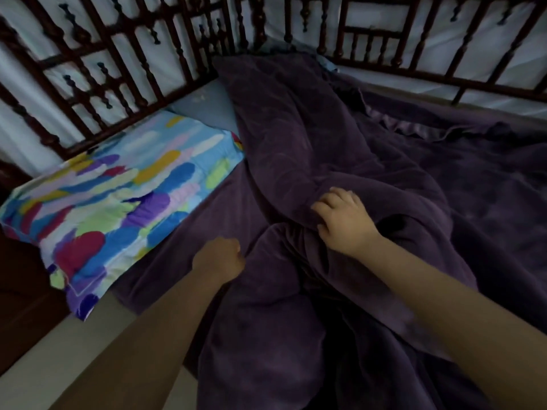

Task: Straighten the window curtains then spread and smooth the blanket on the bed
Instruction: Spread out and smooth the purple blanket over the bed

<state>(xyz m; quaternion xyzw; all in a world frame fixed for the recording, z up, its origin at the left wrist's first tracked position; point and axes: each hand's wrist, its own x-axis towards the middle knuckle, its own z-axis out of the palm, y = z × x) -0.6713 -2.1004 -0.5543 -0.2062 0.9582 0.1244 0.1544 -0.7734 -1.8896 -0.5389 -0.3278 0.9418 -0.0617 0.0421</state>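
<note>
Dim, soft and slightly blurred; wide-angle bending at the edges.

Purple blanket (340, 149); multicoloured brushstroke-patterned pillow (118, 202).

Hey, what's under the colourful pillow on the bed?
The pillow lies partly on the purple blanket, whose edge runs beneath its right side. A blue sheet shows beyond it. Whatever lies under its middle is covered.

Left hand (218, 257) and right hand (343, 221) bare; both forearms unsleeved; no rings.
</note>
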